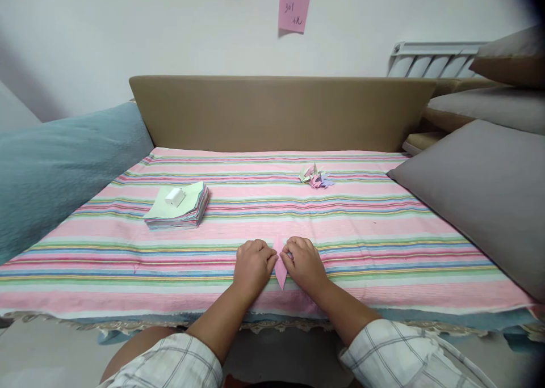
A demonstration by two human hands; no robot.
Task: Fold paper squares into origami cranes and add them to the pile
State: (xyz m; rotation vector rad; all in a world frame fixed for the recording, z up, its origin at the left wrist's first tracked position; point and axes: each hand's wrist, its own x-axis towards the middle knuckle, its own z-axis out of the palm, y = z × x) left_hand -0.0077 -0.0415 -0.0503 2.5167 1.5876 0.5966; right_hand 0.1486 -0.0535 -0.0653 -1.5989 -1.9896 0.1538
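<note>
A pink sheet of origami paper, folded into a narrow diamond, lies on the striped cloth between my hands. My left hand pinches its left edge near the middle. On the opposite edge, the fingers of my right hand are pinched together too. The fingertips hide part of the paper's middle, while its pointed lower end shows below them.
A stack of coloured paper with a small white block on top sits to the left. Several folded paper pieces lie in a small heap farther back. Grey cushions line the right side, and a brown backrest stands behind.
</note>
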